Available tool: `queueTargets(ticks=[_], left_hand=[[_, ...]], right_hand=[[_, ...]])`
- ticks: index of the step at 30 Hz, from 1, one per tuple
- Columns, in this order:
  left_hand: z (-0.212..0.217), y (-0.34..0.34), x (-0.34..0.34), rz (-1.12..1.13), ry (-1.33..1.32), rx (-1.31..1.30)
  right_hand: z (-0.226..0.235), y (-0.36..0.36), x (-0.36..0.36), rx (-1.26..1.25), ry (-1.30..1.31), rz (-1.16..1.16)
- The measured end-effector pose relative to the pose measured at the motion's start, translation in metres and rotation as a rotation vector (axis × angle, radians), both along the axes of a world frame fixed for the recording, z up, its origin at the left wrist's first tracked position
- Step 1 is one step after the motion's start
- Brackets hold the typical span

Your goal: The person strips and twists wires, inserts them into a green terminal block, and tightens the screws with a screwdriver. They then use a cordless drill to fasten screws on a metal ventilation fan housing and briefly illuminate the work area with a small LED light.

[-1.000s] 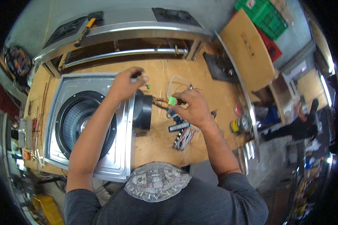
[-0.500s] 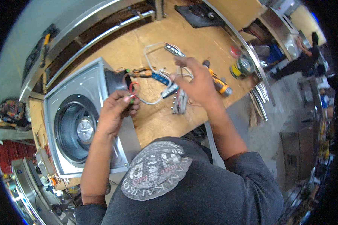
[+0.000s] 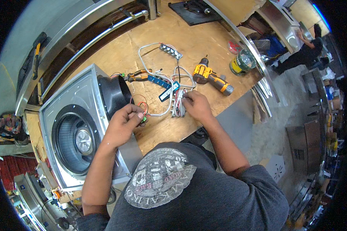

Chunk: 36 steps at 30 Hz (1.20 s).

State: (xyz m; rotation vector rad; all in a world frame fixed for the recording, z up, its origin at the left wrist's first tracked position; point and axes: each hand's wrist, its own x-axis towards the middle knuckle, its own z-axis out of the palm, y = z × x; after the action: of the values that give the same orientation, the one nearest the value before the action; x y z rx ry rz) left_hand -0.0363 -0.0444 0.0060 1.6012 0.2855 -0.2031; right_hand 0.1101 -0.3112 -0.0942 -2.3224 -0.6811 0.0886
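Observation:
My left hand (image 3: pixel 124 125) pinches thin red and white wires that end in a small green connector (image 3: pixel 144 119), just right of the metal blower box (image 3: pixel 100 154). My right hand (image 3: pixel 197 106) has its fingers closed on a folded bundle of grey and white cable (image 3: pixel 178 103) lying on the bench. Beyond the bundle lie a blue strip (image 3: pixel 160 81) and a small control panel with round buttons (image 3: pixel 170 50), linked by a grey cable (image 3: pixel 142 57). Yellow-and-black pliers (image 3: pixel 138 75) rest by the blower's black round outlet (image 3: pixel 115 94).
A yellow-and-black cordless drill (image 3: pixel 212 77) lies right of the cables. Near the wooden bench's (image 3: pixel 204 42) right edge stands a jar (image 3: pixel 242 62) of small parts beside a red lid (image 3: pixel 233 47). A black plate (image 3: pixel 194 13) lies at the back. Another person (image 3: pixel 302 52) is at far right.
My right hand has come down from above the cables onto the bundle. The left hand keeps hold of the wires. The whole view has shifted slightly.

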Motion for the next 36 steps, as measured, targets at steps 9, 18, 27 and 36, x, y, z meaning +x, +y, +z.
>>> queueTargets(ticks=[9, 18, 27, 36], left_hand=[[0.009, -0.003, 0.007, -0.119, -0.030, 0.491], [0.005, -0.003, -0.009, -0.065, -0.012, 0.646], [-0.033, -0.015, 0.033, 0.057, -0.213, 0.705], [0.011, -0.014, 0.009, 0.379, -0.660, 0.594]], right_hand=[[0.019, 0.047, 0.034, 0.094, -0.063, 0.157], [0.004, 0.053, 0.034, -0.132, 0.030, 0.316], [-0.019, 0.034, 0.074, 0.113, 0.071, 0.318], [0.096, 0.130, 0.009, 0.470, -0.068, 0.310]])
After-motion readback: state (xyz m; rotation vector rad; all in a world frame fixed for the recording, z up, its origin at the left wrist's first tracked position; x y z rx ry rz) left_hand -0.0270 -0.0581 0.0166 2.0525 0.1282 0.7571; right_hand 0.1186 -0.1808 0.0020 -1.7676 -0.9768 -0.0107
